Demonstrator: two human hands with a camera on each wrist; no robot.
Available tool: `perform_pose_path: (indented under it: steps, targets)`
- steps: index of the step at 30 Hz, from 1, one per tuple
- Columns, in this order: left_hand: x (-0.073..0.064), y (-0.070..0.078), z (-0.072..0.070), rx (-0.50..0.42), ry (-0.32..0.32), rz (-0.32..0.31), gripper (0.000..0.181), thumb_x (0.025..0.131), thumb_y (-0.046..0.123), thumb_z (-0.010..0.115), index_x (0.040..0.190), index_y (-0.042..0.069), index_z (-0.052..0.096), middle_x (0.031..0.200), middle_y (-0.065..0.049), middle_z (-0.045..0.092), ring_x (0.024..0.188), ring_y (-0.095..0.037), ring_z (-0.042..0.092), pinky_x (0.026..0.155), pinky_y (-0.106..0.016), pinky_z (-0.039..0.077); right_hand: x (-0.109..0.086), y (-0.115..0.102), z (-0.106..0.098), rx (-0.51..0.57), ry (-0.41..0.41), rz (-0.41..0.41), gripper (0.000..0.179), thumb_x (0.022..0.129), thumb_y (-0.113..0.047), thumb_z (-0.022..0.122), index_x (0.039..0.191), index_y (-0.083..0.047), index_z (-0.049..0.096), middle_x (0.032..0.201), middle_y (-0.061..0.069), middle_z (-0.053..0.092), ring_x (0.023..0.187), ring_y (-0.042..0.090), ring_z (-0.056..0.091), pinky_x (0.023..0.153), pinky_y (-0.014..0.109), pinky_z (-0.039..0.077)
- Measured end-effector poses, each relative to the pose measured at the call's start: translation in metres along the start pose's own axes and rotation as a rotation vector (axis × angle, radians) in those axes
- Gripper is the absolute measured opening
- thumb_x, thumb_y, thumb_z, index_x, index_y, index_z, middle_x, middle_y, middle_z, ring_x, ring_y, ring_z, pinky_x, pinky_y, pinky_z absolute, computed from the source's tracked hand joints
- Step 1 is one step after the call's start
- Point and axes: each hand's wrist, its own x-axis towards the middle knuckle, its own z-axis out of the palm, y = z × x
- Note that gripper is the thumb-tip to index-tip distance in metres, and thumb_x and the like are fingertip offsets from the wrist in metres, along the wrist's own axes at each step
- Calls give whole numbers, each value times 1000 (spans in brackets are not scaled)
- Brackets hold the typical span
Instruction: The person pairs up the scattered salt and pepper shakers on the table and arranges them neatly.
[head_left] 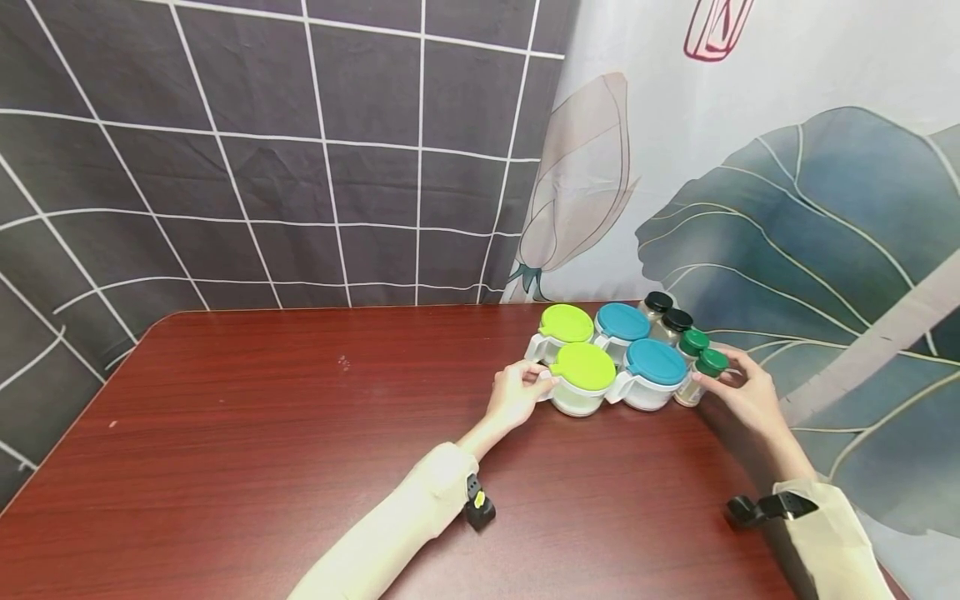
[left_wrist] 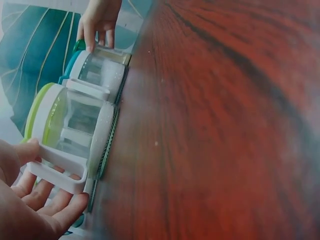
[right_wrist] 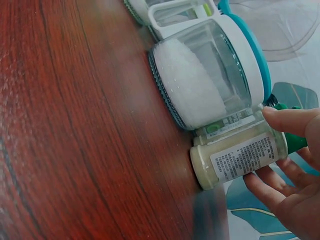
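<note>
My left hand is at the handle of the front seasoning jar with a lime-green lid; the thumb lies on the near side and the fingers go behind it. Beside that jar stands a blue-lidded seasoning jar, with white granules in it. My right hand holds the front green-capped spice bottle, thumb near its shoulder and fingers along its outer side. The bottle has a printed label and pale powder inside. All stand upright in a tight group on the table.
Behind are another lime-lidded jar, another blue-lidded jar, a second green-capped bottle and two black-capped bottles. The reddish-brown table meets a dark grid curtain and a leaf-patterned curtain.
</note>
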Motion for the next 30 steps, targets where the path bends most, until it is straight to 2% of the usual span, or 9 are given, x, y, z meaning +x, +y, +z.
perform_pose_path:
  steps: [5,13,22,30]
  targets:
    - [-3,2,2,27,46,10,20,82,21,74,95,7,72,90,-10,75,83,-20,73,74,-24,54,-2,-1,-2,11,9,10,62,85,-34,72,132,-2,47,103,-27,44,81,-20,42,67,4,38]
    - [-5,7,3,69,105,-13,16,81,21,72,92,10,72,87,-7,75,84,-19,71,75,-26,52,-3,-4,-7,40,58,0,53,84,-31,73,127,-8,53,93,-34,44,81,-18,45,68,4,37]
    - [-7,11,0,74,113,3,14,82,20,71,90,9,72,87,-7,75,85,-21,71,75,-29,51,-5,-9,-10,49,77,-30,50,82,-27,75,125,-10,56,91,-34,47,80,-17,47,68,4,38]
    - [-9,11,-5,42,125,2,12,83,17,69,90,7,72,86,-8,75,84,-21,70,75,-27,52,-7,-16,-11,31,71,-43,50,82,-29,75,125,-12,56,93,-33,47,82,-16,47,69,5,38]
